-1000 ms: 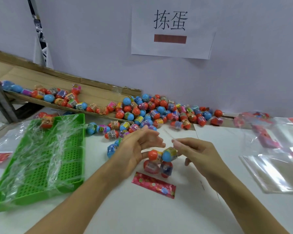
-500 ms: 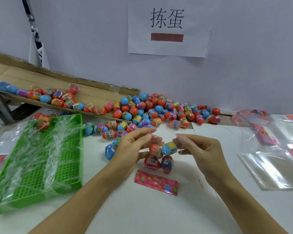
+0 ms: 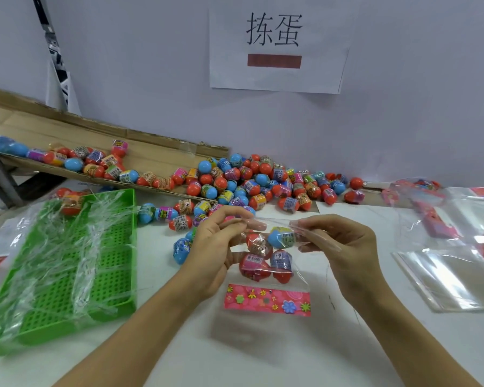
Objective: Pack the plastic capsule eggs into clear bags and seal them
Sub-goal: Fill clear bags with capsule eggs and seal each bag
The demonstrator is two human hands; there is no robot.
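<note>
A clear bag (image 3: 299, 277) with a pink flowered strip (image 3: 267, 300) at its bottom hangs between my hands above the white table. Several capsule eggs (image 3: 266, 255), red and blue, sit inside it. My left hand (image 3: 218, 252) pinches the bag's top edge on the left. My right hand (image 3: 344, 244) pinches the same top edge on the right. A big heap of loose capsule eggs (image 3: 263, 182) lies just behind my hands against the wall.
A green perforated tray (image 3: 67, 263) holding clear film strips sits at the left. A cardboard chute (image 3: 140, 157) with more eggs slopes down from the far left. Empty clear bags (image 3: 447, 275) and filled bags (image 3: 419, 196) lie at the right. A paper sign (image 3: 274, 43) hangs on the wall.
Both hands have lifted the bag's top edge a little and drawn it taut, so the bag now hangs more upright with the flowered strip square to me.
</note>
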